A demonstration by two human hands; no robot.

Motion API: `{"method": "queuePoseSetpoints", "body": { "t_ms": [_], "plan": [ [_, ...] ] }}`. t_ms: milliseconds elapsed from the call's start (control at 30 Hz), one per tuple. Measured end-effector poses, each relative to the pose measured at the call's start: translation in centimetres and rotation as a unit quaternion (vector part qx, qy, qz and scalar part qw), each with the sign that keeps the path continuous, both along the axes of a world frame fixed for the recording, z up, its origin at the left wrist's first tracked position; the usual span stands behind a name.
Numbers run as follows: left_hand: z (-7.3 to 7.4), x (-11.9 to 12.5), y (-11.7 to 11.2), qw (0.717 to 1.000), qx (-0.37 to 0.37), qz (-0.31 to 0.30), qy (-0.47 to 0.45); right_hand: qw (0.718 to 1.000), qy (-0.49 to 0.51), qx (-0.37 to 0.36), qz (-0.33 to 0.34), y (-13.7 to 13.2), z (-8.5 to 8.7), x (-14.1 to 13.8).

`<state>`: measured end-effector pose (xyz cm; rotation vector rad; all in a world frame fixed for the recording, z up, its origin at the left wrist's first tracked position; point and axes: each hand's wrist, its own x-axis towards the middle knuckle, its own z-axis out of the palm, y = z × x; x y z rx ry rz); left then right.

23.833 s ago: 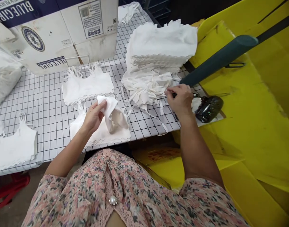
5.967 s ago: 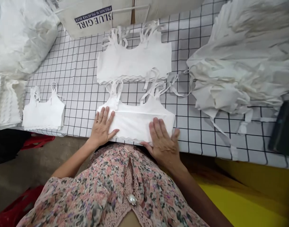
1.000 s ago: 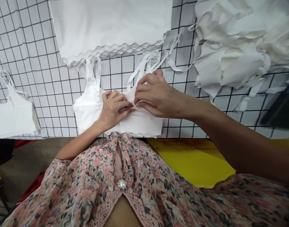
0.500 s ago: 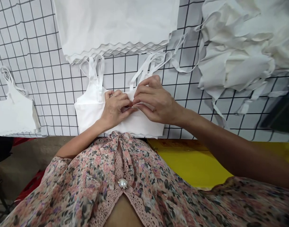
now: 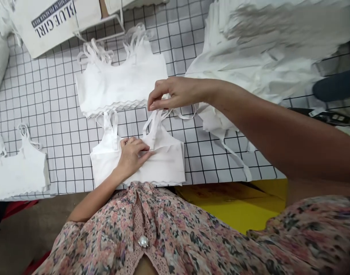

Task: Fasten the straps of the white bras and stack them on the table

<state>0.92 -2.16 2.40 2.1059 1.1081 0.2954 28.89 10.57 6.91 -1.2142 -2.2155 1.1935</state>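
A white strappy bra top [image 5: 163, 168] lies flat near the table's front edge, its two sets of straps pointing away from me. My left hand [image 5: 133, 154] rests on its middle, thumb and fingers closed on the fabric at the neckline. Above the right straps [image 5: 155, 124], my right hand [image 5: 171, 93] is raised with its fingers bent and the tips close together. What those fingertips hold, if anything, is too small to make out. Beyond the top lies a stack of similar white bra tops [image 5: 123, 82] with scalloped lower edges.
More white tops [image 5: 20, 172] lie at the left on the checked tablecloth [image 5: 63, 133]. At the right are heaped white garments [image 5: 249, 76] and a dark object [image 5: 336, 86]. A printed box [image 5: 60, 23] stands at the back beside a white wire rack [image 5: 100, 28].
My right hand has lifted off the neckline and moved away from me, above the right straps. My left hand stays on the fabric. The view has shifted to show more of the table's far side.
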Motion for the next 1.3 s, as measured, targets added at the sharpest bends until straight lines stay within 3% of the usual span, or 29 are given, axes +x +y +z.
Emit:
{"method": "queuePoseSetpoints", "body": {
  "t_ms": [167, 433, 533, 633, 733, 833, 900, 1000, 1100, 1200, 1300],
  "plan": [
    [-0.3, -0.1, -0.2, 1.0, 0.015, 0.008, -0.006, 0.999, -0.022, 0.029, -0.007, 1.1, -1.2, 0.4],
    [-0.7, 0.4, 0.0, 1.0, 0.025, 0.012, 0.013, 0.993, -0.014, 0.11, -0.041, 1.5, -4.9, 0.0],
    [-0.7, 0.0, 0.0, 0.998, 0.065, 0.02, 0.02, 0.986, -0.02, 0.145, -0.081, 0.5, -5.3, -0.1],
    [-0.3, -1.9, -1.0, 0.981, 0.194, 0.016, -0.002, 0.962, -0.036, 0.209, -0.173, -4.0, -4.8, -1.6],
    [0.0, -4.9, -3.0, 0.952, 0.302, -0.044, -0.029, 0.937, -0.076, 0.251, -0.23, -12.2, -4.4, -6.0],
    [-0.5, -7.5, -4.7, 0.951, 0.29, -0.1, 0.019, 0.951, -0.132, 0.222, -0.17, -20.3, -5.3, -10.8],
    [-1.2, -8.6, -5.2, 0.958, 0.254, -0.113, 0.07, 0.955, -0.163, 0.182, -0.166, -23.7, -6.5, -12.4],
    [-2.1, -9.9, -5.3, 0.963, 0.226, -0.102, 0.108, 0.939, -0.214, 0.137, -0.231, -26.0, -8.3, -11.7],
    [-2.2, -11.3, -5.2, 0.962, 0.233, -0.065, 0.125, 0.916, -0.253, 0.124, -0.286, -27.4, -9.0, -9.8],
    [-2.3, -13.0, -5.0, 0.962, 0.249, -0.024, 0.112, 0.91, -0.257, 0.123, -0.302, -28.2, -8.7, -8.0],
    [-2.1, -13.8, -4.3, 0.965, 0.254, 0.001, 0.059, 0.895, -0.211, 0.163, -0.358, -26.8, -7.4, -4.3]
  ]
}}
